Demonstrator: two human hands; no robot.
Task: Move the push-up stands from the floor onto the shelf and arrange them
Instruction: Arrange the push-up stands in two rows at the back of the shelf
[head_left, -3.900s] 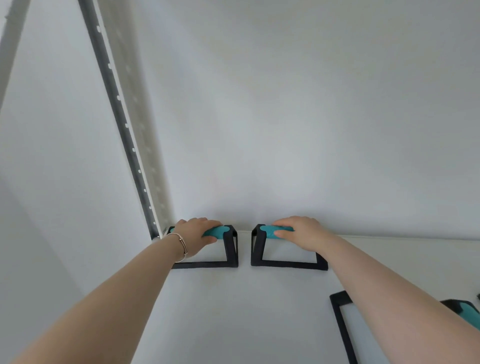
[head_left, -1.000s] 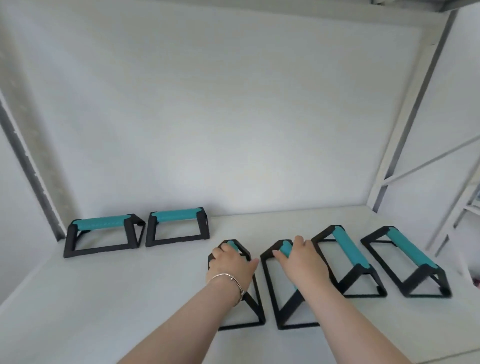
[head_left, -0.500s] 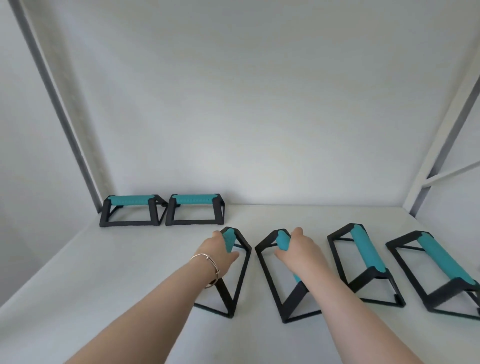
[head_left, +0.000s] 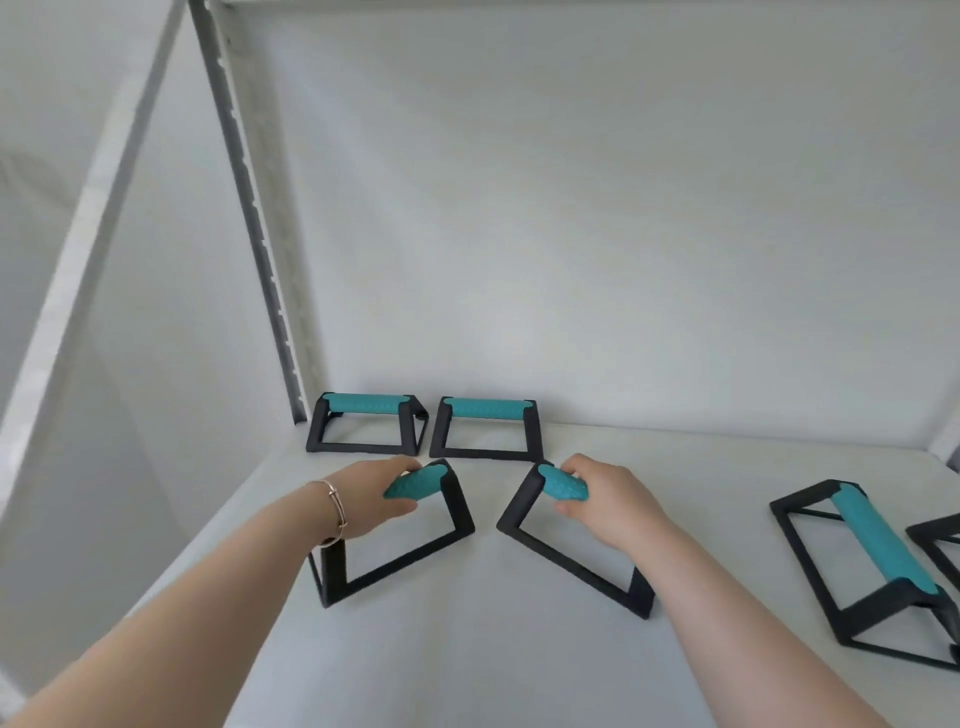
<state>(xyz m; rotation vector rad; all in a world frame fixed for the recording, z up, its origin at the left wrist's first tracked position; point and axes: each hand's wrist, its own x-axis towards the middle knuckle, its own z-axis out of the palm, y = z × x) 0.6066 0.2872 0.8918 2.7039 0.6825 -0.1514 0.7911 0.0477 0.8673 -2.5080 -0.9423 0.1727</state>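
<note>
Several black push-up stands with teal grips sit on the white shelf (head_left: 467, 649). Two stand side by side at the back left: the left back stand (head_left: 363, 423) and the right back stand (head_left: 488, 428). My left hand (head_left: 371, 499) grips the teal bar of a third stand (head_left: 410, 545), turned at an angle. My right hand (head_left: 608, 501) grips the bar of a fourth stand (head_left: 566, 561), angled the other way. Both held stands sit just in front of the back pair. A fifth stand (head_left: 872, 566) rests at the right, and a sixth stand (head_left: 940, 545) is cut off by the frame edge.
A slotted metal upright (head_left: 249, 218) rises at the shelf's back left corner. A white wall (head_left: 571, 234) closes the back. A white diagonal brace (head_left: 88, 223) runs along the left side. I wear a thin bracelet (head_left: 335, 512) on my left wrist.
Both hands have carried their stands back and left toward the back pair and turned them, from lengthwise to angled. My view has shifted left, so the right-hand stands are near the edge.
</note>
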